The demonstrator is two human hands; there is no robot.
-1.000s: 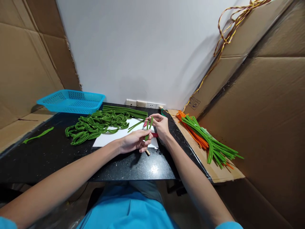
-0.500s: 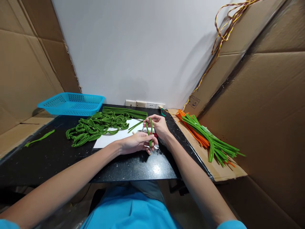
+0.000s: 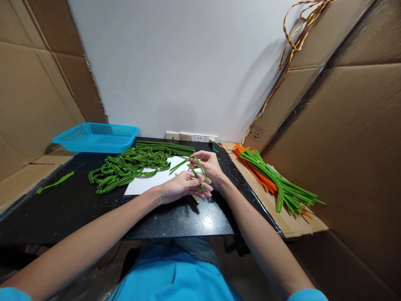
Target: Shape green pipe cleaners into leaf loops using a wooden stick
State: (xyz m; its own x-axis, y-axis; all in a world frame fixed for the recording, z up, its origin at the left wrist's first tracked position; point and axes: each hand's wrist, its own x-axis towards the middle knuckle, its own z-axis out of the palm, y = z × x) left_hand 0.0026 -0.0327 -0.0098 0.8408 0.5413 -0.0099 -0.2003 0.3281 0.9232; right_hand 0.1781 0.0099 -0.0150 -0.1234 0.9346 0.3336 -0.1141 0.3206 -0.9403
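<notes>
Between my two hands is a bent green pipe cleaner [image 3: 194, 170], its strands slanting over the front of a white sheet [image 3: 140, 185]. My left hand [image 3: 181, 185] pinches its lower part between thumb and forefinger, the other fingers stretched out. At the upper end, the fingertips of my right hand [image 3: 208, 163] are closed on it. Left of my hands lies a heap of dark green pipe cleaners bent into leaf-like loops [image 3: 125, 167]. Behind them is a bundle of straight dark green pipe cleaners [image 3: 166, 146]. A thin wooden stick [image 3: 196, 199] shows partly beneath my left hand.
A blue plastic basket [image 3: 97, 144] stands at the back left, near a green strip [image 3: 56, 182]. On cardboard to the right lie bright green pipe cleaners [image 3: 282, 184] and orange ones [image 3: 257, 173]. Wall sockets [image 3: 186, 136] line the back edge of the black table [image 3: 150, 219].
The pipe cleaner between my hands has gone from nearly upright to tilted, its strands crossing at a slant. My left hand has turned slightly, with its fingers more outstretched.
</notes>
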